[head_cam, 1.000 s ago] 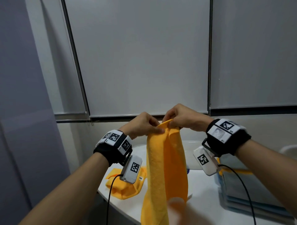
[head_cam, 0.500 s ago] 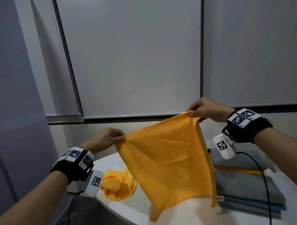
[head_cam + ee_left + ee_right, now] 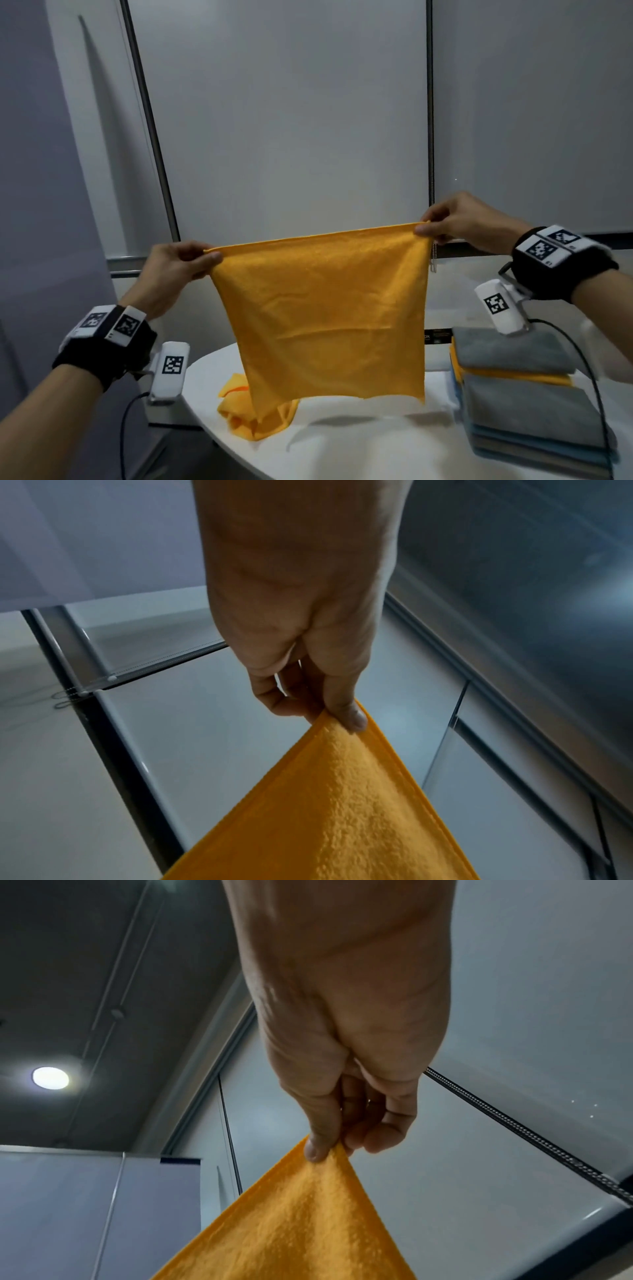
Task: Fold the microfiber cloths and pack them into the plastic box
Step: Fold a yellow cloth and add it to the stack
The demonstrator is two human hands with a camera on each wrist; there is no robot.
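Note:
An orange microfiber cloth hangs spread flat in the air above the white table. My left hand pinches its top left corner, and my right hand pinches its top right corner, a little higher. In the left wrist view thumb and fingers of the left hand nip the corner of the orange cloth. The right wrist view shows the right hand pinching the other corner of the cloth. The plastic box is not in view.
A crumpled orange cloth lies on the table under the hanging one. A stack of folded grey, orange and blue cloths sits at the table's right. Closed grey blinds fill the wall behind.
My hands have drawn apart, left to the left and right to the right. The cloth went from a bunched strip to a flat sheet, with its top edge pulled taut.

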